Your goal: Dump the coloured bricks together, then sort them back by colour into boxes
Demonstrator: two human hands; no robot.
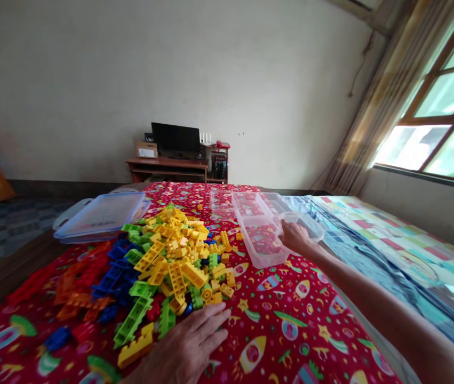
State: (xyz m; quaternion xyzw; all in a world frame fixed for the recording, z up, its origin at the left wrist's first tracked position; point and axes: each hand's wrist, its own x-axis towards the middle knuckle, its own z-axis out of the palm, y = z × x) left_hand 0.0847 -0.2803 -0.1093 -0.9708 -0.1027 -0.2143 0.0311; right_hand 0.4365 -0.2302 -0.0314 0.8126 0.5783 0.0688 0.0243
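A heap of toy building blocks (178, 237) in yellow, green, blue, orange and red covers the left half of the red patterned cloth (278, 330). My left hand (197, 341) lies at the near edge of the heap, palm down with fingers stretched out, holding nothing. Beyond the blocks to the right stand several clear plastic boxes. With bent fingers, my right hand (294, 236) grips the rim of a clear plastic box (312, 226). Another clear plastic box (264, 258) sits directly left of that hand; the fingertips are partly hidden.
Clear lids with blue edges (102, 216) are stacked at the back left. A bed with a patchwork cover (403, 234) lies along the right side. Against the far wall, a desk (166, 162) carries a monitor (175, 140) and a cardboard box (146, 150).
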